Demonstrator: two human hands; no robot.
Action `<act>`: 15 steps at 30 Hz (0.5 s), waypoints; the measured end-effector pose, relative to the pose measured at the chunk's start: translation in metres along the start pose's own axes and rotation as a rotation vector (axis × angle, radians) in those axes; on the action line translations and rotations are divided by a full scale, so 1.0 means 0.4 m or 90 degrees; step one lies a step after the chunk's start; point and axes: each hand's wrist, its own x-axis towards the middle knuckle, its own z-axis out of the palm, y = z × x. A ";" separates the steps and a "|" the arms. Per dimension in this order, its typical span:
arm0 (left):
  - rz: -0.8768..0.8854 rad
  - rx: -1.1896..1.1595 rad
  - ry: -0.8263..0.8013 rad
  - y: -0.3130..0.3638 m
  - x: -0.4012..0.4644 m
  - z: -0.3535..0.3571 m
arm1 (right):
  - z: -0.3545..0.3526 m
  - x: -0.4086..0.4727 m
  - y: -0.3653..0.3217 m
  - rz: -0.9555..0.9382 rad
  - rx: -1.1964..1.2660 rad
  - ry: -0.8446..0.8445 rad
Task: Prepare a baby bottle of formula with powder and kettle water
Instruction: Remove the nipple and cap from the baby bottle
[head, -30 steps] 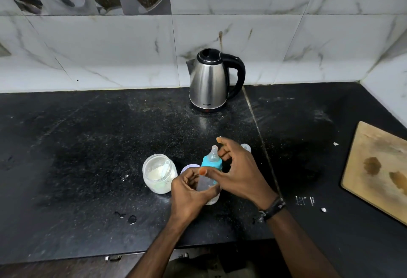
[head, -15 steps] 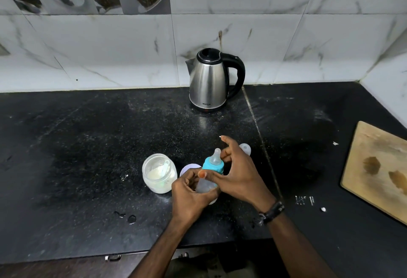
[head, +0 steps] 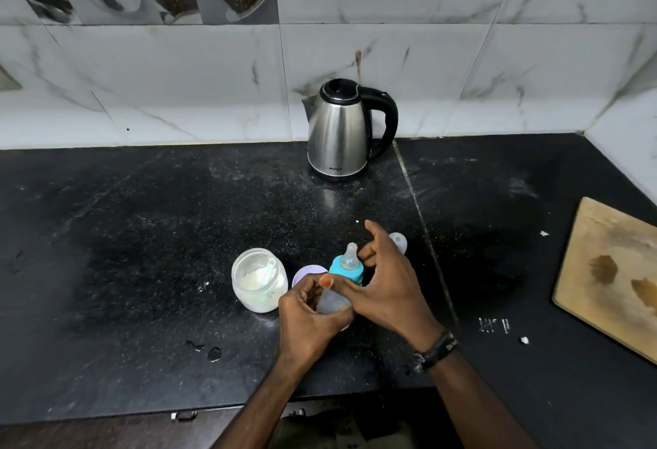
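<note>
Bottle: I see the baby bottle (head: 334, 303) upright near the front edge of the counter (head: 124, 253), about midway along it, teal collar and clear teat on top.
Left hand: my view has the left hand (head: 307, 313) curled round the bottle's clear body, gripping it from the near side.
Right hand: the right hand (head: 385, 288) pinches the teal collar, thumb on its left side, index finger raised and straight; a dark band sits on that wrist.
Change: since a second ago I find both hands in the same grip, the bottle tipped slightly more toward the back edge, the right hand turned a little round the collar.
Powder jar: open glass jar (head: 258, 280) with white powder and a scoop, just left of the bottle.
Lids: pale lid (head: 305, 272) between jar and bottle; clear cap (head: 400, 240) behind the right hand.
Kettle: steel kettle (head: 339, 132) at the back edge against the tiles, well apart from the hands.
Board: wooden board (head: 611, 278) at the right edge.
</note>
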 end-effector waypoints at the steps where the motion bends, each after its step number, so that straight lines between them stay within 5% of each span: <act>1: 0.002 0.002 0.000 0.000 0.001 0.000 | 0.004 -0.001 -0.001 -0.002 -0.014 0.016; 4: 0.005 -0.007 0.003 0.003 0.004 0.002 | 0.015 -0.004 0.007 -0.008 0.034 0.031; 9: 0.001 -0.011 0.014 -0.004 -0.001 -0.001 | 0.007 -0.006 0.010 -0.011 0.175 -0.109; 15: 0.021 -0.014 0.012 -0.011 -0.004 -0.001 | 0.020 -0.022 -0.011 -0.033 0.009 0.070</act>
